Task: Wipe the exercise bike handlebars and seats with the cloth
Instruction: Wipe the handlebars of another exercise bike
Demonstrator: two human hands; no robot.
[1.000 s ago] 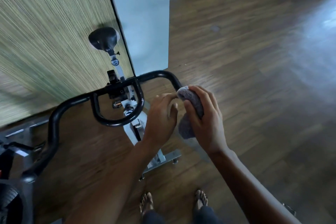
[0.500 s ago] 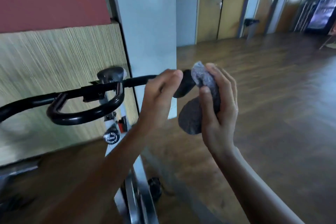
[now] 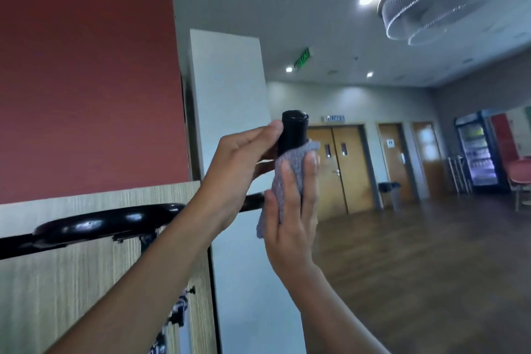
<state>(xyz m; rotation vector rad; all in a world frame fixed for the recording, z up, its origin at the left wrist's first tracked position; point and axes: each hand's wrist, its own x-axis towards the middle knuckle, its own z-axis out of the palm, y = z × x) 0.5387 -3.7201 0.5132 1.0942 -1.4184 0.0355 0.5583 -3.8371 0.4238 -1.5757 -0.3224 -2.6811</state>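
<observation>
1. The handlebar end (image 3: 293, 131) stands upright, long axis vertical.
2. The right grip (image 3: 291, 210) wraps the cloth (image 3: 287, 178) round its lower part, so the bare tip lies above.
3. The left grip (image 3: 244, 164) pinches the handlebar end alongside.

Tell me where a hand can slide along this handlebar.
Free: the glossy handlebar stretch from the picture's left edge to the left forearm. Crowded: its upturned end, where the left hand grips and the right hand presses the cloth.
</observation>
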